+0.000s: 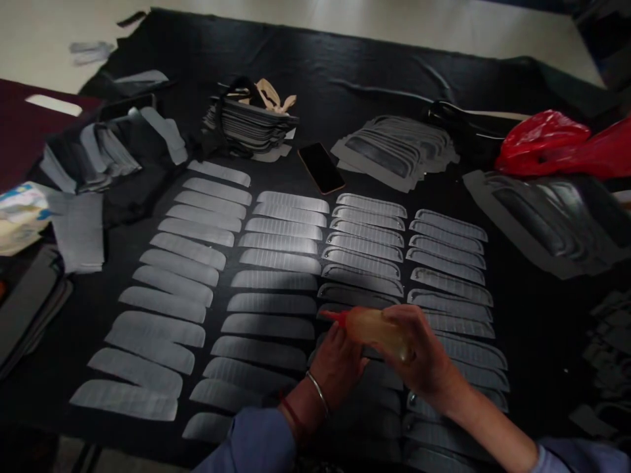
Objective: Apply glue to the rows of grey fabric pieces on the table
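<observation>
My right hand is wrapped round a squeeze bottle with a red nozzle and yellowish contents. The bottle lies tilted, its tip pointing left over a grey curved-edge piece in the third column. Just below the nozzle, my left hand rests low over the pieces, thumb and forefinger apart. Whether its fingertips touch the bottle or only the piece, I cannot tell. Grey pieces in the third and fourth columns carry a shiny line along their edges. Those in the left column look plain.
Black sheeting covers the table. Toward the back are a stack of dark pieces with straps, a phone and fanned grey panels. A red plastic bag and more panels are at right; grey strips at left.
</observation>
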The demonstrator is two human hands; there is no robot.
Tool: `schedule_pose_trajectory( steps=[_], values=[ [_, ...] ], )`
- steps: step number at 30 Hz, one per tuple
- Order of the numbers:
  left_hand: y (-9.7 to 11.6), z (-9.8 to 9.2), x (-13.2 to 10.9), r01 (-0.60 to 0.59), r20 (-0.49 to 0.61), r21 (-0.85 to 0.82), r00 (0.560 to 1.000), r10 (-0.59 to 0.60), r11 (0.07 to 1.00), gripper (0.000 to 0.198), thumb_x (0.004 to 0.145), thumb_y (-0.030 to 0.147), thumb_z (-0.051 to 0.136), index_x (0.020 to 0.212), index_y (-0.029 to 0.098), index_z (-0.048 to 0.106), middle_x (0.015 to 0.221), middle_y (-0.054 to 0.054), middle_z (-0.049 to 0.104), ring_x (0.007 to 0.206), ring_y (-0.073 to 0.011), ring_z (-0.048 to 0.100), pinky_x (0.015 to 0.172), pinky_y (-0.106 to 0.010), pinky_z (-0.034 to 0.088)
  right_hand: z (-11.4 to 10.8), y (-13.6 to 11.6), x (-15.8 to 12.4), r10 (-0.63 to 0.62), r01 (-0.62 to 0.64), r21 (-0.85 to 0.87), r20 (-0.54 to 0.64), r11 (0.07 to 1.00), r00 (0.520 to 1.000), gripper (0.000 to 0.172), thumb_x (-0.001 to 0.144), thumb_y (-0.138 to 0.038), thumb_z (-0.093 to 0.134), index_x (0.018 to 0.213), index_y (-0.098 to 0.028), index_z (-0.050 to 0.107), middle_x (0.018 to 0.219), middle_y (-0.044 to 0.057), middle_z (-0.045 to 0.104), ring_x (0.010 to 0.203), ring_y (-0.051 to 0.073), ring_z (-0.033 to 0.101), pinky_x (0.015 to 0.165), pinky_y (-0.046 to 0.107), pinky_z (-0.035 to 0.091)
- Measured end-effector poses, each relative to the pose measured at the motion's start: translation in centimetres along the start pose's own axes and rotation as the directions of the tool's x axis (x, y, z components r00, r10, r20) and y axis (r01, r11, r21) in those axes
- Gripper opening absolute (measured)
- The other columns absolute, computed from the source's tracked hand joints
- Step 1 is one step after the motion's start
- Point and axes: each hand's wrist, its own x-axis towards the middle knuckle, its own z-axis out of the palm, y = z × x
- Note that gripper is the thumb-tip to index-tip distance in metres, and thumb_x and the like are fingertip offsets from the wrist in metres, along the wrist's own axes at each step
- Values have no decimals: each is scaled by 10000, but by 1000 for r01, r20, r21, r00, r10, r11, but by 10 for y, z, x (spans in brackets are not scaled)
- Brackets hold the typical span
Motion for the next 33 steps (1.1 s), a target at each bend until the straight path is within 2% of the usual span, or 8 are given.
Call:
schedule_pose_trajectory(
  steps=[5,11,17,23,28,33],
  values=[
    [1,-1,0,-3,3,11,1000,3,1000,575,771,385,627,1226,79,453,1225,-145,537,1209,-272,433,1030,-413,354,-4,1,0,-4,3,-39,-16,999,1000,410,781,-165,588,1123,-231,372,996,78,462,882,196,528,710,320,509],
    [3,3,-4,-1,-19,93,1000,2,996,556,793,441,582,1191,63,495,1218,-158,547,1231,-289,407,1029,-425,344,-12,0,-5,12,-15,-113,-29,993,1000,391,781,-176,586,1109,-226,381,970,76,473,851,201,533,684,333,518],
    [3,2,-3,-23,-3,165,1000,24,986,582,824,448,530,1243,50,461,1269,-169,514,1235,-267,395,1014,-395,349,-20,7,-18,55,-58,-159,-24,986,998,400,781,-176,578,1127,-222,382,1001,89,469,885,217,528,699,358,515],
    [2,0,0,-42,-29,184,998,48,982,565,844,419,497,1252,33,451,1305,-183,476,1203,-271,426,1000,-390,356,-27,11,-31,76,-93,-172,-102,981,992,393,755,-184,593,1106,-226,420,963,73,505,855,221,553,684,364,509],
    [4,-4,2,-55,-14,206,998,59,977,518,850,381,497,1258,64,458,1278,-188,493,1164,-283,455,959,-418,389,-34,13,-43,115,-135,-147,-138,980,984,408,727,-162,600,1097,-233,445,958,69,520,821,215,566,640,334,513],
    [5,-8,6,-49,-32,212,998,57,976,497,831,396,529,1264,156,482,1238,-172,515,1094,-297,497,900,-447,426,-44,14,-55,134,-158,-183,-135,970,982,444,725,-137,593,1119,-237,417,983,77,516,846,212,571,657,341,520]
  ],
)
